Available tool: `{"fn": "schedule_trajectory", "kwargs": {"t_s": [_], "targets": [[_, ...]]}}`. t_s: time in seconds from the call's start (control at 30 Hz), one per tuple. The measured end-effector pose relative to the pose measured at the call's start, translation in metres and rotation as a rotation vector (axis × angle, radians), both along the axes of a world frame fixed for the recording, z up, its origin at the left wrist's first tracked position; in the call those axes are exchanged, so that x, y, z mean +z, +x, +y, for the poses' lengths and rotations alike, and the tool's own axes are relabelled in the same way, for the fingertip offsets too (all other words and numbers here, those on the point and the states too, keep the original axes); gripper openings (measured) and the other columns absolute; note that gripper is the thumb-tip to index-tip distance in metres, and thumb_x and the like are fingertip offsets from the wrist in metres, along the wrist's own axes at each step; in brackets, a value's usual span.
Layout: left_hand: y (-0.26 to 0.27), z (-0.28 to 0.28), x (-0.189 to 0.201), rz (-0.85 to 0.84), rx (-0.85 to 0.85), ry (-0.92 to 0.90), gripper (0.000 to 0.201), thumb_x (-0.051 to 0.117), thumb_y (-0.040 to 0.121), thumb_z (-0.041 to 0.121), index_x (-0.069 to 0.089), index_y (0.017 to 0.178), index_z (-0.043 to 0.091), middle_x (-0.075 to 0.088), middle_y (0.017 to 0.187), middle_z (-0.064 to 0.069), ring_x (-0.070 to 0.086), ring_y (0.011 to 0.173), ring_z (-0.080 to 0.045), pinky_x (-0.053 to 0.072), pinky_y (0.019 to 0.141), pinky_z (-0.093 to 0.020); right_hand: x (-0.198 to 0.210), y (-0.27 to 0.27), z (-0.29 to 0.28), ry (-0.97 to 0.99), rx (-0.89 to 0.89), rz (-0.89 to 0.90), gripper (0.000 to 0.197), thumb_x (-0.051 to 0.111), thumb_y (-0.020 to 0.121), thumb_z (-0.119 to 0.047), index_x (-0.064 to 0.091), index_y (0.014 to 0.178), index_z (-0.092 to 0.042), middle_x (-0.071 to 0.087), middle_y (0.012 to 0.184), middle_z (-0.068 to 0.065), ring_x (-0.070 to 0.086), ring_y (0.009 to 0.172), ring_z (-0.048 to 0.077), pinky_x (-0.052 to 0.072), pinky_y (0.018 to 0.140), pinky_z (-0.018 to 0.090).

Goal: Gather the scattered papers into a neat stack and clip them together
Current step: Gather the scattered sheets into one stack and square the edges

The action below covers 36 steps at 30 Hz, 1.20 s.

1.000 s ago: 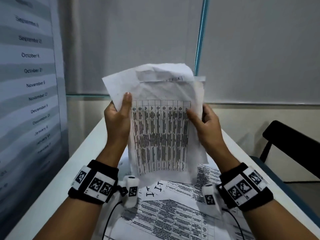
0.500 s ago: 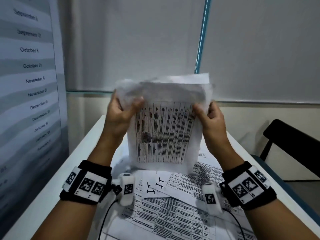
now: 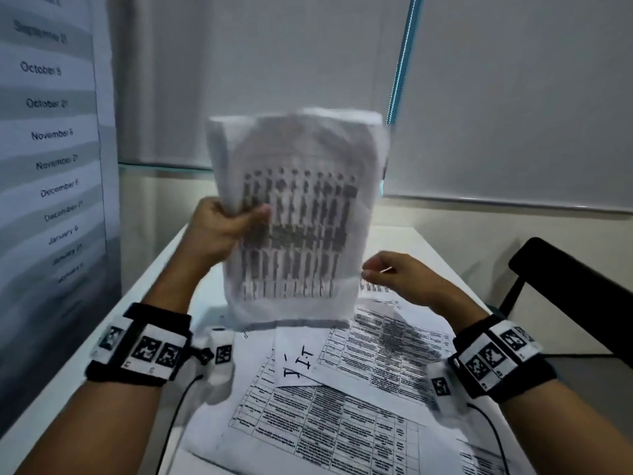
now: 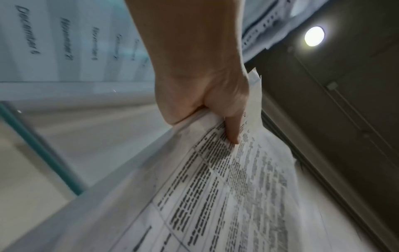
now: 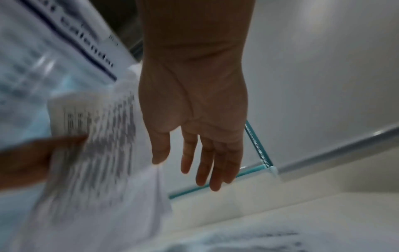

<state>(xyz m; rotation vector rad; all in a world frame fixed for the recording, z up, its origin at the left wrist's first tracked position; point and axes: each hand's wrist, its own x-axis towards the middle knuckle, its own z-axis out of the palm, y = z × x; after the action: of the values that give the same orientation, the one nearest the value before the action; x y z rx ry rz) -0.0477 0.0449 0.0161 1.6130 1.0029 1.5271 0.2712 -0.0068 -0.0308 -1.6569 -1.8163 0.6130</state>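
Note:
A bundle of printed papers [image 3: 298, 214] stands upright over the table, its bottom edge down among the loose sheets. My left hand [image 3: 227, 228] grips the bundle's left edge, thumb across the front; the left wrist view shows that hand [image 4: 215, 109] pinching the papers [image 4: 226, 196]. My right hand [image 3: 387, 272] hovers low beside the bundle's lower right corner, holding nothing. In the right wrist view its fingers [image 5: 207, 163] hang straight and spread, just clear of the blurred papers [image 5: 103, 153]. More printed sheets [image 3: 342, 406] lie scattered flat on the white table [image 3: 68, 389].
A wall calendar poster [image 3: 51, 132] fills the left side. A black chair [image 3: 575, 279] stands at the table's right. A grey blind with a teal frame strip [image 3: 400, 63] runs behind the table. Wrist bands and cables trail over the sheets.
My right hand has let go of the bundle and dropped to its lower right. The left hand alone now holds the papers, which stand taller.

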Motion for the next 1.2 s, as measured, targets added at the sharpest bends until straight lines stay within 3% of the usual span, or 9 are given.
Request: {"fn": "schedule_trajectory", "kwargs": {"t_s": [0.17, 0.33, 0.43, 0.6, 0.7, 0.83, 0.97, 1.1, 1.2], "targets": [[-0.033, 0.004, 0.019, -0.103, 0.068, 0.044, 0.011, 0.080, 0.085, 0.022, 0.072, 0.092, 0.025, 0.076, 0.083, 0.020, 0.073, 0.082, 0.008, 0.058, 0.079, -0.014, -0.023, 0.018, 0.012, -0.253, 0.039, -0.493, 0.046, 0.072, 0.088, -0.048, 0.064, 0.124, -0.020, 0.069, 0.115, -0.001, 0.064, 0.106, 0.019, 0.047, 0.091, 0.028], [-0.046, 0.003, 0.022, -0.131, 0.087, 0.046, 0.019, 0.083, 0.082, 0.031, 0.075, 0.098, 0.025, 0.077, 0.114, 0.001, 0.074, 0.105, -0.012, 0.054, 0.105, -0.045, -0.037, 0.008, 0.026, -0.488, 0.098, -0.611, 0.090, 0.080, 0.074, -0.057, 0.039, 0.146, -0.022, 0.056, 0.134, 0.005, 0.056, 0.109, 0.021, 0.047, 0.099, 0.036], [-0.052, 0.001, 0.027, -0.152, 0.100, 0.064, 0.018, 0.084, 0.081, 0.029, 0.075, 0.097, 0.027, 0.077, 0.110, 0.006, 0.074, 0.105, -0.010, 0.054, 0.106, -0.043, -0.041, 0.003, 0.029, -0.519, 0.141, -0.594, 0.097, 0.085, 0.073, -0.048, 0.031, 0.148, -0.018, 0.064, 0.109, -0.003, 0.057, 0.088, 0.010, 0.046, 0.078, 0.027], [-0.058, -0.002, 0.030, -0.124, 0.129, 0.059, 0.017, 0.083, 0.081, 0.032, 0.073, 0.093, 0.027, 0.076, 0.104, 0.011, 0.074, 0.097, -0.001, 0.056, 0.102, -0.036, -0.043, -0.001, 0.031, -0.418, 0.187, -0.723, 0.084, 0.084, 0.074, -0.051, 0.033, 0.132, -0.019, 0.062, 0.094, -0.002, 0.058, 0.086, 0.021, 0.041, 0.074, 0.031], [-0.060, -0.005, 0.029, -0.104, 0.128, 0.059, 0.033, 0.085, 0.077, 0.042, 0.075, 0.097, 0.018, 0.077, 0.106, 0.005, 0.075, 0.096, -0.003, 0.056, 0.101, -0.037, -0.040, -0.007, 0.025, -0.268, 0.198, -0.796, 0.048, 0.078, 0.083, -0.041, 0.048, 0.115, -0.022, 0.059, 0.085, -0.007, 0.059, 0.081, 0.020, 0.041, 0.069, 0.028], [-0.068, -0.006, 0.026, -0.120, 0.133, 0.082, 0.052, 0.086, 0.077, 0.044, 0.074, 0.115, 0.009, 0.077, 0.115, 0.000, 0.074, 0.106, -0.012, 0.055, 0.104, -0.042, -0.001, -0.003, 0.019, -0.167, 0.156, -0.527, 0.017, 0.077, 0.087, -0.028, 0.061, 0.083, -0.029, 0.066, 0.078, -0.011, 0.061, 0.074, 0.013, 0.044, 0.064, 0.025], [-0.072, -0.005, 0.026, -0.111, 0.145, 0.082, 0.057, 0.085, 0.076, 0.048, 0.072, 0.118, 0.012, 0.076, 0.116, 0.003, 0.072, 0.110, -0.013, 0.053, 0.106, -0.042, 0.037, -0.008, 0.008, -0.249, 0.298, -0.373, 0.013, 0.080, 0.084, -0.034, 0.068, 0.089, -0.030, 0.071, 0.081, -0.004, 0.061, 0.072, 0.008, 0.049, 0.071, 0.030], [-0.073, -0.005, 0.028, -0.092, 0.147, 0.093, 0.051, 0.083, 0.079, 0.048, 0.073, 0.114, 0.013, 0.076, 0.114, 0.002, 0.071, 0.110, -0.011, 0.052, 0.108, -0.042, 0.038, -0.034, 0.014, -0.344, 0.365, -0.577, 0.029, 0.078, 0.085, -0.038, 0.069, 0.089, -0.011, 0.067, 0.076, 0.002, 0.057, 0.067, 0.012, 0.045, 0.066, 0.031], [-0.073, -0.005, 0.027, -0.105, 0.142, 0.103, 0.053, 0.084, 0.079, 0.047, 0.073, 0.114, 0.009, 0.076, 0.114, -0.001, 0.072, 0.109, -0.015, 0.053, 0.106, -0.044, 0.020, -0.057, 0.029, -0.299, 0.402, -0.851, 0.023, 0.073, 0.088, -0.029, 0.064, 0.102, -0.013, 0.065, 0.097, 0.000, 0.060, 0.086, 0.019, 0.049, 0.079, 0.035]]}}
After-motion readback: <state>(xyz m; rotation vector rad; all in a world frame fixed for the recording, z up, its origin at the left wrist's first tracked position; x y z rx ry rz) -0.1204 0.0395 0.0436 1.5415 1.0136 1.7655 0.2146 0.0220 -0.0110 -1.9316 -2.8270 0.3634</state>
